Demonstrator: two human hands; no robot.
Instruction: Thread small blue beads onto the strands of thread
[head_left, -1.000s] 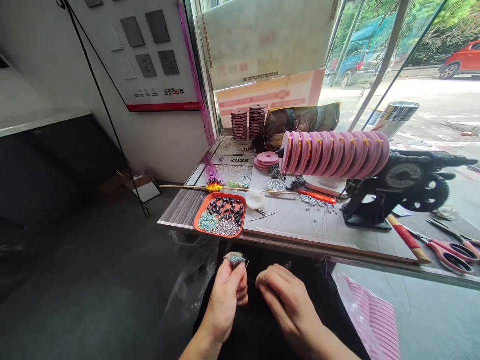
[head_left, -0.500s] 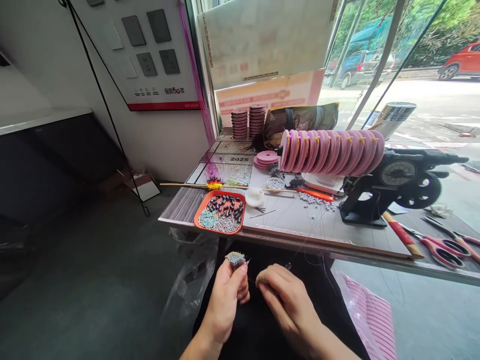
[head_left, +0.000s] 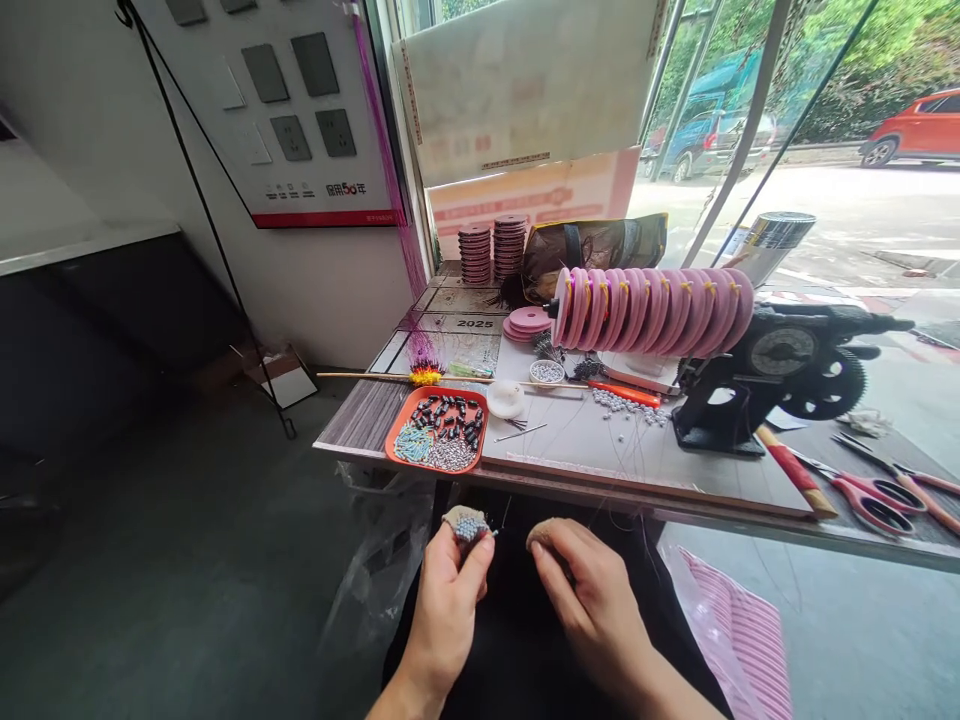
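My left hand [head_left: 447, 590] is closed over my lap, with a cluster of small blue-grey bead-like pieces [head_left: 471, 527] pinched between thumb and index finger. A tan covering [head_left: 454, 514] wraps that index fingertip. To its right, my right hand [head_left: 589, 580] has thumb and index drawn together; whatever they pinch is too small or hidden to name. Its index tip also carries a tan cover. Nearest on the table, an orange tray [head_left: 390, 448] holds black barrel-shaped pieces, light-blue pieces and small silver ones. Thin clear line [head_left: 507, 510] shows faintly between the hands.
Pink spools [head_left: 652, 312] sit on the shaft of a black winding machine [head_left: 724, 415]. Scissors [head_left: 874, 500] lie at the right. A thin stick [head_left: 360, 375] overhangs the table's left end. A white bowl [head_left: 547, 373] of beads and an orange-handled tool [head_left: 626, 393] lie behind.
My right hand has shifted slightly right, widening the gap from my left hand. The left hand has turned a little, showing more of the blue-grey pieces. The view has shifted slightly.
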